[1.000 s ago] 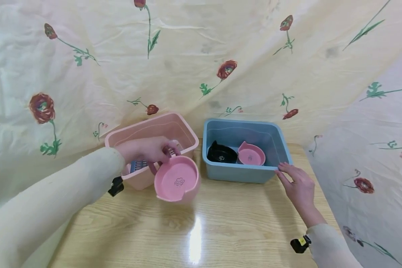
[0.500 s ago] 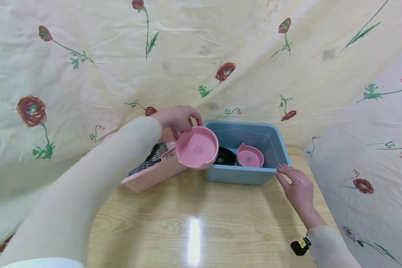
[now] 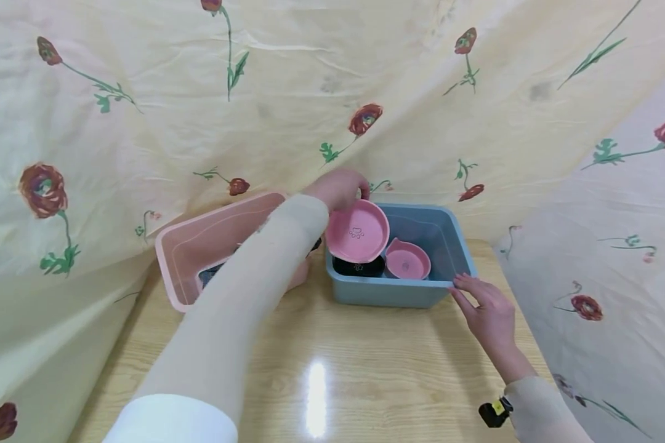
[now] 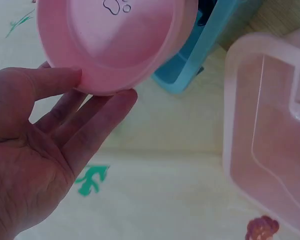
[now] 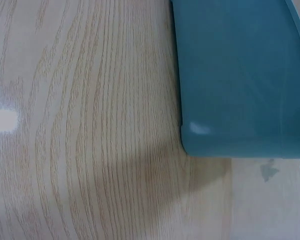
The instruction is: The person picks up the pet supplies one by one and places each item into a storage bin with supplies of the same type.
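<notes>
A round pink pet bowl (image 3: 359, 232) with a paw print inside is held tilted over the left side of the blue bin (image 3: 390, 296). My left hand (image 3: 342, 186) pinches its rim, thumb inside and fingers behind in the left wrist view, where the bowl (image 4: 115, 50) fills the top. Below it in the bin lies a black bowl (image 3: 360, 269), partly covered by the held one. Beside that sits another pink bowl (image 3: 407, 263) with a pointed ear. My right hand (image 3: 487, 311) grips the bin's front right corner at the rim; the right wrist view shows only the bin's outer wall (image 5: 240, 85).
Left of the blue bin stands a pink bin (image 3: 169, 258), partly hidden by my left sleeve (image 3: 238, 295), with a dark blue item (image 3: 209, 274) inside. Both bins stand on a wooden table (image 3: 366, 381) against a flowered cloth (image 3: 288, 92).
My left hand has carried the pink bowl from in front of the pink bin rightward and up, over the blue bin's left side. The right hand stays at the corner.
</notes>
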The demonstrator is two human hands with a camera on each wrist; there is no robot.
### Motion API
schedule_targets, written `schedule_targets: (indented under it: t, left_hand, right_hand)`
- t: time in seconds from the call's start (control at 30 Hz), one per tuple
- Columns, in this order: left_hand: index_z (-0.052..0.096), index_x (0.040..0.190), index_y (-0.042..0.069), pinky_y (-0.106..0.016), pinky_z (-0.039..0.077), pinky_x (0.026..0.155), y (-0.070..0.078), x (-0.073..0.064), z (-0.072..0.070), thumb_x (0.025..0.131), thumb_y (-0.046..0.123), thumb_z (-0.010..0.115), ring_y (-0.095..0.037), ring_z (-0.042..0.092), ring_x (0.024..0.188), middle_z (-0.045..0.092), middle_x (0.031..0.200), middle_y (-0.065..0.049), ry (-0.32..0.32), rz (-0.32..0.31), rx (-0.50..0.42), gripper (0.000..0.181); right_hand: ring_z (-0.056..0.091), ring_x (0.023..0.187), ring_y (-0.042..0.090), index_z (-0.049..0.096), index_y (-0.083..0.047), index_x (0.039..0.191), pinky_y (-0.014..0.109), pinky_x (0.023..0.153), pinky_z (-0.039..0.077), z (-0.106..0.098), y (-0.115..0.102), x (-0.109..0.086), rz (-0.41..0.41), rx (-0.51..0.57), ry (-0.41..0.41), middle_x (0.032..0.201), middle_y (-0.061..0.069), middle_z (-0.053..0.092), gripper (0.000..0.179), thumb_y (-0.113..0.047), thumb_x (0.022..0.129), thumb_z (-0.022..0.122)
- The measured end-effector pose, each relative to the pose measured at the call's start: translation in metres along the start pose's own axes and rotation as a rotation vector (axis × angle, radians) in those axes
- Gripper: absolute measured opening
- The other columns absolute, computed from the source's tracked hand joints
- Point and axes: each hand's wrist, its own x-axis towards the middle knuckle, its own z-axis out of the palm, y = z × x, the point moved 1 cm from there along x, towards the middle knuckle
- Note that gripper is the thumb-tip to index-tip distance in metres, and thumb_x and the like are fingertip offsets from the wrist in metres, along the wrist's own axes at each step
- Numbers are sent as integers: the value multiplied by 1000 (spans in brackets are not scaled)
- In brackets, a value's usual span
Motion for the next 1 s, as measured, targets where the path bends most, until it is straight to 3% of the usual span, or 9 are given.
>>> schedule_targets:
  t: [0.17,0.23,0.47,0.73,1.0]
  left_hand:
    - [79,120,26,-32,57,89,2,13,24,102,3,63,-19,56,111,69,124,2,64,-18,10,34]
    - [78,122,24,-31,57,90,8,6,29,104,4,61,-19,56,112,67,125,1,63,-33,-37,32]
    - [76,120,24,-32,56,90,10,16,50,107,8,59,-19,56,115,65,127,1,30,-96,-180,27]
    - [77,118,24,-30,56,90,6,32,62,104,5,64,-18,58,111,68,121,2,8,-33,-34,26]
    - [77,114,21,-31,55,92,-4,44,77,103,5,66,-19,59,109,69,118,1,4,-77,-103,22]
  right_hand:
    - [77,94,45,82,0,106,2,111,30,-1,1,1,-13,-5,-9,106,19,80,59,-55,106,59]
    - [77,93,45,82,0,105,2,112,30,-2,2,2,-25,-14,-8,105,19,80,62,-57,106,58]
    - [77,93,45,82,0,103,1,112,30,-1,1,3,-32,-17,-8,104,19,80,65,-59,106,56]
    - [77,95,43,82,-1,104,1,112,30,1,2,2,12,-33,-26,105,17,81,68,-62,105,53]
    - [78,97,42,82,-1,106,2,113,29,2,10,1,-6,-35,-56,107,18,81,56,-54,105,63]
